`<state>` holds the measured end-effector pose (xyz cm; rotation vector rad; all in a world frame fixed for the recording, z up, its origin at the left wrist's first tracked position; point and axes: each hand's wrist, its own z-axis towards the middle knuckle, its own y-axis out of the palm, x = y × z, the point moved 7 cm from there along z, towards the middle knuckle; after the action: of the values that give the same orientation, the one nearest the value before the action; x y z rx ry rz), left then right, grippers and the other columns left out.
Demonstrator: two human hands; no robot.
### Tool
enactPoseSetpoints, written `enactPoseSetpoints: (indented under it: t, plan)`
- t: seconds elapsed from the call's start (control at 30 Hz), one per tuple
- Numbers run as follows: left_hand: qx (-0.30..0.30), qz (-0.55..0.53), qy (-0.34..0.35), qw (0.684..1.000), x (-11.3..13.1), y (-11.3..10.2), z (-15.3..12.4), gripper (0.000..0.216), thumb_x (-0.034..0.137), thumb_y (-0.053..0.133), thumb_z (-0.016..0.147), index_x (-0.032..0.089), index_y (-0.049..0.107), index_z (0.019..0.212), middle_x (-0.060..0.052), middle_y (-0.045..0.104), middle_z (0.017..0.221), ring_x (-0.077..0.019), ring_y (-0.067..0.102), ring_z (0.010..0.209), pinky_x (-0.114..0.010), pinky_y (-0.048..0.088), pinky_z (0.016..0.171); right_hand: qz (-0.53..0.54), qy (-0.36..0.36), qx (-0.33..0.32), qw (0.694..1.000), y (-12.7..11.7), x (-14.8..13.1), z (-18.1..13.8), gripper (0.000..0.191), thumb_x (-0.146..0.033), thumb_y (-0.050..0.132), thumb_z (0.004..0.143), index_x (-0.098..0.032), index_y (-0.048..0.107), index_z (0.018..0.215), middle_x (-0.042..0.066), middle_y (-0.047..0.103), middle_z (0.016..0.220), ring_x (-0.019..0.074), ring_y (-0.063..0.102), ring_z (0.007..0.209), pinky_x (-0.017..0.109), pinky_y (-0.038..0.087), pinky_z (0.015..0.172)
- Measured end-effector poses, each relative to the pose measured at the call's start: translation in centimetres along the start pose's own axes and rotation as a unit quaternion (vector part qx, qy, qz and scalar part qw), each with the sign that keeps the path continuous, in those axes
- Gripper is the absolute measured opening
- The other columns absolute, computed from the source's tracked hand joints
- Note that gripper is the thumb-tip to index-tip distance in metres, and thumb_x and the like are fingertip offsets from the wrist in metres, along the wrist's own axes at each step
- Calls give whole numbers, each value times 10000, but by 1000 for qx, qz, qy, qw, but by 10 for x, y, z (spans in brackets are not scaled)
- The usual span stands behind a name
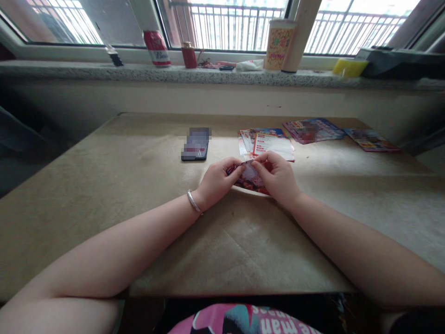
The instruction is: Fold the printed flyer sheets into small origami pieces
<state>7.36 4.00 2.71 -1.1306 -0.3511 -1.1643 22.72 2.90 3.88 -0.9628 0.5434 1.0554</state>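
Observation:
Between my two hands is a dark red printed packet (251,182), held low over the table. My left hand (221,180) pinches its upper left edge between thumb and fingers; a silver bangle circles that wrist. At the upper right edge, the thumb and fingers of my right hand (277,176) close on the same packet, the two thumbs almost meeting. Part of the packet is hidden by my fingers. Just beyond lie several overlapping printed cards (274,144), with a white one with red marks on top.
A phone (196,144) lies left of the cards on the beige table (104,195). Two groups of colourful printed packets (327,129) are at the back right. Along the stone windowsill (208,76) stand a red can (157,48), a red lighter-like object (188,54) and a patterned cup (278,44).

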Motion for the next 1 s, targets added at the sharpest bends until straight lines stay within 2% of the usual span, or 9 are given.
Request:
enactPoseSetpoints:
  t: [0.2,0.37,0.5,0.6,0.7,0.83,1.0]
  plan:
    - [4,70,2,998,-4,-6,1,218,349,556,907,178,691,904,-11,712,824,-128,625,721,-222,440,634,4,23,16,1000,-6,5,4,151,-348,597,839,-207,600,787,-22,592,675,104,482,557,246,386,531]
    - [36,105,15,994,-4,-12,4,223,355,540,906,190,689,901,-12,712,824,-137,619,717,-238,432,641,2,35,13,999,-6,10,9,167,-376,604,828,-210,604,813,-27,585,667,101,483,554,241,383,530]
    - [66,106,-9,992,-13,-20,5,248,385,534,905,188,684,907,-13,707,819,-143,614,713,-243,431,640,20,65,-21,997,-1,27,9,177,-377,622,801,-206,614,845,-46,553,613,100,466,537,237,370,525]
    - [68,92,-28,993,-20,-21,6,265,405,540,903,181,681,905,-13,702,806,-148,616,712,-246,431,636,10,78,-46,996,3,37,10,174,-375,613,800,-202,611,815,-35,582,632,109,485,557,245,369,539]
    - [42,94,-36,994,-23,-16,8,248,384,543,903,176,679,902,-14,701,810,-149,614,708,-250,430,633,-45,75,-63,994,1,38,12,159,-355,598,807,-201,604,768,-20,605,649,122,505,583,258,374,567]
    - [-28,109,-20,993,-21,-4,10,194,301,532,907,179,678,941,-25,715,878,-160,624,762,-261,452,684,-131,92,-80,984,-4,41,16,156,-338,609,799,-198,615,732,-14,608,636,131,505,590,263,366,578]
    - [-102,168,-11,980,-24,6,11,181,236,521,914,177,674,991,-50,715,911,-185,636,796,-291,470,718,-181,106,-107,972,-4,50,17,132,-310,617,801,-196,638,736,-5,620,654,140,520,609,261,356,576]
